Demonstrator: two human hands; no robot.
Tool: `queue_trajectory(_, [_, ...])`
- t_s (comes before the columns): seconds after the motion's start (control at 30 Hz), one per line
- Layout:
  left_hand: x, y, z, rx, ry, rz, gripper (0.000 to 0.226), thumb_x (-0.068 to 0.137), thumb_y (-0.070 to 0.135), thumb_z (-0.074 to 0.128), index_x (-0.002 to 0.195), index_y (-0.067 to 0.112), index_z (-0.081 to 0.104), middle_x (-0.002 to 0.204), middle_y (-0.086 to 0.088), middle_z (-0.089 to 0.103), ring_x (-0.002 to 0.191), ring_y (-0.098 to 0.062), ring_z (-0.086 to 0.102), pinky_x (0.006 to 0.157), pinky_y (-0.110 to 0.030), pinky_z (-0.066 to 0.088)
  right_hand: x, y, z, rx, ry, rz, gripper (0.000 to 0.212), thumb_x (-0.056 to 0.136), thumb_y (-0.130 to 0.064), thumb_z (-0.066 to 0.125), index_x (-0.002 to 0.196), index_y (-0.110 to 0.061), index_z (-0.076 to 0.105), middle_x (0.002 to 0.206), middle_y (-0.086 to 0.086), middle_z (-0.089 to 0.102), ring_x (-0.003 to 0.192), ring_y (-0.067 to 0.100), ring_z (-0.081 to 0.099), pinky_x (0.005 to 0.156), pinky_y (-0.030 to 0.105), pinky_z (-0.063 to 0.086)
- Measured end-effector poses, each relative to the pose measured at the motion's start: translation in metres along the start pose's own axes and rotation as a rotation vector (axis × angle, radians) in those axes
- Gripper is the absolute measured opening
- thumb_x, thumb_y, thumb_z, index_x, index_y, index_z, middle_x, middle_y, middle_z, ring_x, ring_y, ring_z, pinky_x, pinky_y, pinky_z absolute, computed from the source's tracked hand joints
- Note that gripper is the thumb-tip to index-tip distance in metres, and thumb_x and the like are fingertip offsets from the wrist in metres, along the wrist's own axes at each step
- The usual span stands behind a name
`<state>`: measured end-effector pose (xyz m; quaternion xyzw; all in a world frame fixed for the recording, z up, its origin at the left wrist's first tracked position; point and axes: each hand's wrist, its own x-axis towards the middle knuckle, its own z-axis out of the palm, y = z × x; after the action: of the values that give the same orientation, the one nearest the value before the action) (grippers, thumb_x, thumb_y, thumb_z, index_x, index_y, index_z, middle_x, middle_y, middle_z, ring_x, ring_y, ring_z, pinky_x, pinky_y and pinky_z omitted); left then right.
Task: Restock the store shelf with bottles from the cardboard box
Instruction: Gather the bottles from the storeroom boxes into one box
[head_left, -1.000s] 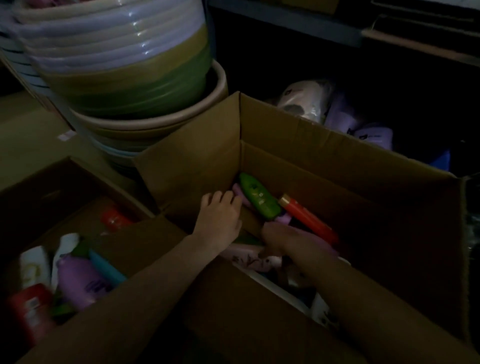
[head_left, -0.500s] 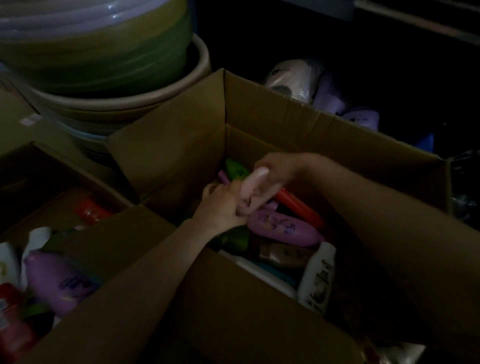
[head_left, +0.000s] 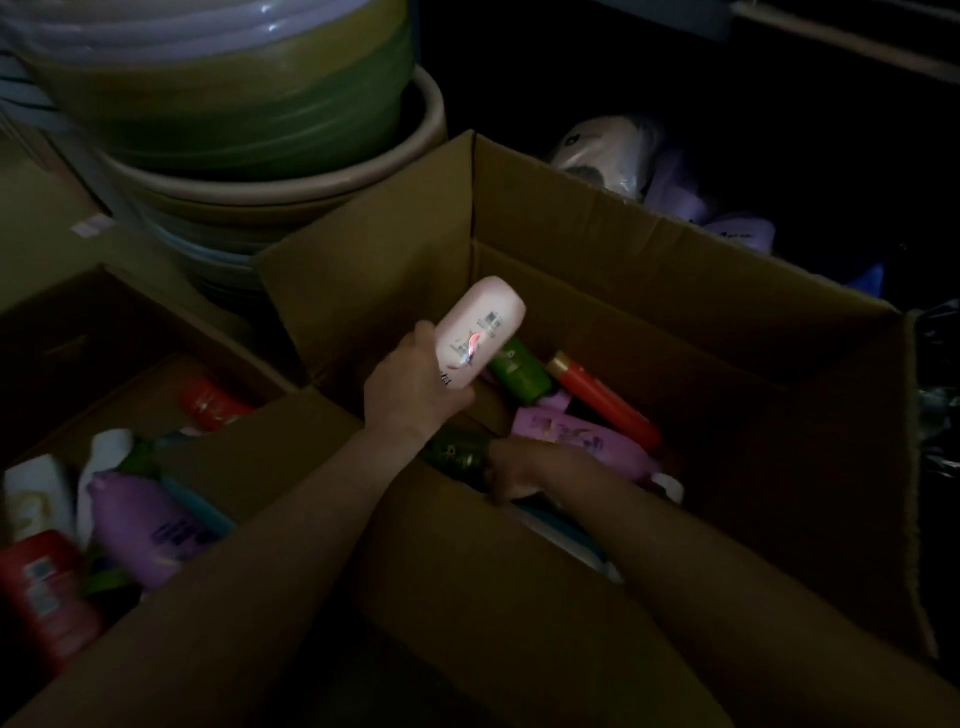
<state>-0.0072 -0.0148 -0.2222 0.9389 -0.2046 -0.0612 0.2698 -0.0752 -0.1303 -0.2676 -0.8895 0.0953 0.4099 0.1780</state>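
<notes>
left grip (head_left: 415, 387) clamped on pink bottle (head_left: 480, 332), held above the cardboard box (head_left: 675, 270).
your right hand (head_left: 514, 467) is down among the bottles in the box; can't tell if it's closed on one.

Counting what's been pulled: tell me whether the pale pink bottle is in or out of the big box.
Out: the left hand grips the pale pink plastic bottle raised above the open brown cardboard box.

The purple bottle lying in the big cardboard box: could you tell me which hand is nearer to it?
Right. The right hand reaches into the box just beside the purple bottle; the left hand holds a pink bottle raised farther left.
</notes>
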Motion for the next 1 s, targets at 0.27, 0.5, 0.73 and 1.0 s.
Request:
queue_trajectory(0.27, [-0.005,0.004,-0.006,-0.011,0.05,0.017,0.066,0.07,0.035,0.075,0.121,0.012,0.04,0.117,-0.008,0.052,0.107,-0.026,0.055,0.074,-0.034,0.044,0.0,0.009,-0.002,0.098,0.085,0.11,0.052,0.087,-0.025,0.063,0.132,-0.009,0.044,0.134,0.01,0.048,0.12,0.03,0.048,0.088,0.033,0.041])
queue_trajectory(0.5, [-0.001,0.028,-0.042,-0.227,0.204,-0.059,0.066,0.071,0.042,0.074,0.12,0.013,0.04,0.116,-0.007,0.053,0.106,-0.026,0.055,0.073,-0.033,0.044,-0.06,0.004,-0.117,0.436,0.499,-0.099,0.045,0.077,-0.016,0.075,0.116,-0.001,0.057,0.114,0.012,0.062,0.096,0.022,0.06,0.075,0.031,0.053])
queue_trajectory(0.73, [-0.01,0.033,-0.141,-0.569,0.638,-0.025,0.063,0.073,0.039,0.073,0.121,0.011,0.043,0.112,-0.002,0.054,0.101,-0.019,0.055,0.076,-0.029,0.048,-0.143,-0.101,-0.192,0.414,1.061,-0.409,0.034,0.073,-0.029,0.075,0.097,-0.015,0.054,0.092,-0.004,0.054,0.082,0.011,0.053,0.067,0.019,0.045])
queue_trajectory(1.0, [-0.04,-0.063,-0.238,-0.777,1.001,-0.403,0.073,0.081,0.043,0.065,0.137,0.011,0.031,0.126,0.002,0.046,0.106,-0.008,0.048,0.078,-0.014,0.04,-0.147,-0.26,-0.161,0.382,1.137,-0.886,0.038,0.078,-0.036,0.072,0.099,-0.015,0.049,0.085,-0.01,0.053,0.078,0.006,0.055,0.064,0.012,0.045])
